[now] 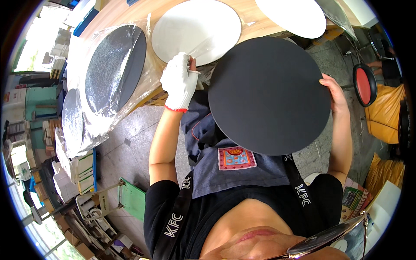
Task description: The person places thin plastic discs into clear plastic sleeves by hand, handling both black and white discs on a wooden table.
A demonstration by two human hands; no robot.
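Note:
A large matte black round board (269,95) stands in front of my torso, its flat face filling the middle of the view. My right hand (334,92) is bare and grips the board's right edge, fingertips on its face and the rest of the hand at the rim. My left hand (180,82), in a white knit glove with a red cuff, is closed left of the board, with bare skin showing at the thumb. It is beside the near edge of a white round board (197,30) on the table. Whatever its fingers pinch, I cannot make out.
On the wooden table (117,15), another black round board (138,65) lies partly under clear plastic film (97,125). A second white disc (294,15) overhangs the table's right end. A green-topped stool (132,199) is at lower left, and yellow wrapped bundles (385,115) are at right.

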